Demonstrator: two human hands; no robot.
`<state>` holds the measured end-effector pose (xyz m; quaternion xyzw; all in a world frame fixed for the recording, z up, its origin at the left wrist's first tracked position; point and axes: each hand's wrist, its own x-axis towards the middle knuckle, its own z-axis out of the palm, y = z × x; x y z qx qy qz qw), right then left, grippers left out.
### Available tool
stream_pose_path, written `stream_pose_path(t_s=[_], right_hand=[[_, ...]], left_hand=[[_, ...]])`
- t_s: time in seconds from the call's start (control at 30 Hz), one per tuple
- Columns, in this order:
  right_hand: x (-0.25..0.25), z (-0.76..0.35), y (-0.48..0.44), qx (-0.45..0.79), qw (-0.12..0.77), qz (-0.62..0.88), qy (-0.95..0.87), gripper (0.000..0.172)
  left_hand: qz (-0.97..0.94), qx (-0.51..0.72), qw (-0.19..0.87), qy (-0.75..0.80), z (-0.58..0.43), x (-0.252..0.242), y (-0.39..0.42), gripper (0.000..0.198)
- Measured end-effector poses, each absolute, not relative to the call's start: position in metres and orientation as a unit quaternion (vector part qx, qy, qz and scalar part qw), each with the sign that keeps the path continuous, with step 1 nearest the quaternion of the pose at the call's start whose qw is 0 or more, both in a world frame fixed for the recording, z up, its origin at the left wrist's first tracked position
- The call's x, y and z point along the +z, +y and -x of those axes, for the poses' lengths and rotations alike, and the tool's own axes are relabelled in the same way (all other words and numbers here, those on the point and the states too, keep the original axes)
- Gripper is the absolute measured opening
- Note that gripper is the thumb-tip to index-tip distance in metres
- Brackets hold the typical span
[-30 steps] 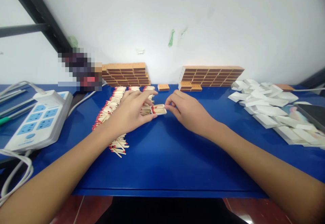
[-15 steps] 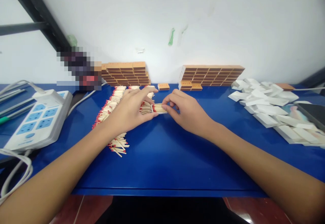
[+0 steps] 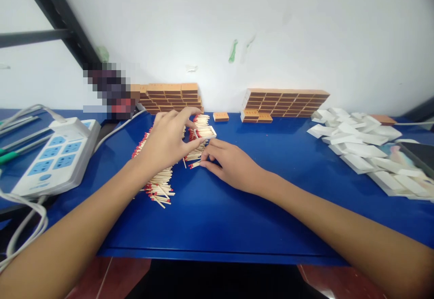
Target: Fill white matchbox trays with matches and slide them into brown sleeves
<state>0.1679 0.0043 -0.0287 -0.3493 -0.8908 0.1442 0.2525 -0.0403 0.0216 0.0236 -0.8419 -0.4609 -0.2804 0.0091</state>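
A small white matchbox tray (image 3: 214, 131) filled with red-tipped matches is held between the thumb and fingers of my left hand (image 3: 166, 138), above a row of loose matches. Just nearer to me, my right hand (image 3: 232, 163) is closed, its thumb and fingertips pinching a few matches (image 3: 194, 165) at the near end of that row. Another, longer pile of matches (image 3: 159, 186) lies under and beside my left wrist, partly covered by it. One closed matchbox (image 3: 221, 116) rests on the blue table (image 3: 244, 213) behind the tray.
Stacked matchboxes (image 3: 169, 93) line the wall at the back left, and a second stack (image 3: 288, 102) stands right of centre. White empty trays (image 3: 362, 147) are heaped at the right, near a dark phone-like object (image 3: 418, 154). A power strip (image 3: 57, 158) with white cables sits at the left.
The tray in my left hand has shifted slightly up and now lies over the matches. My right hand has left the tray and moved down-left to the loose matches.
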Motion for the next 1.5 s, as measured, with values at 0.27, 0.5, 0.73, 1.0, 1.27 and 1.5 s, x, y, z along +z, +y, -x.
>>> stream_pose_path(t_s=[0.27,0.5,0.73,1.0,1.27,1.5], right_hand=[[-0.014,-0.189,0.0,0.184,0.207,0.384,-0.881,0.01],[-0.008,-0.21,0.009,0.12,0.243,0.396,-0.878,0.01],[-0.011,-0.21,0.014,0.042,0.292,0.412,-0.862,0.007],[-0.012,-0.205,0.012,0.024,0.27,0.424,-0.864,0.007],[-0.008,-0.204,0.006,0.027,0.298,0.397,-0.868,0.011],[-0.019,-0.188,0.0,0.105,0.279,0.351,-0.888,0.003]], left_hand=[[0.849,-0.279,0.011,-0.449,0.042,0.017,0.026,0.059],[0.869,-0.256,-0.008,-0.424,0.042,0.011,0.026,0.06],[0.884,-0.255,-0.049,-0.39,0.034,0.009,0.019,0.062],[0.887,-0.263,-0.065,-0.374,0.03,0.011,0.015,0.059],[0.883,-0.257,-0.057,-0.39,0.03,0.011,0.016,0.057],[0.863,-0.265,0.001,-0.43,0.037,0.011,0.022,0.054]])
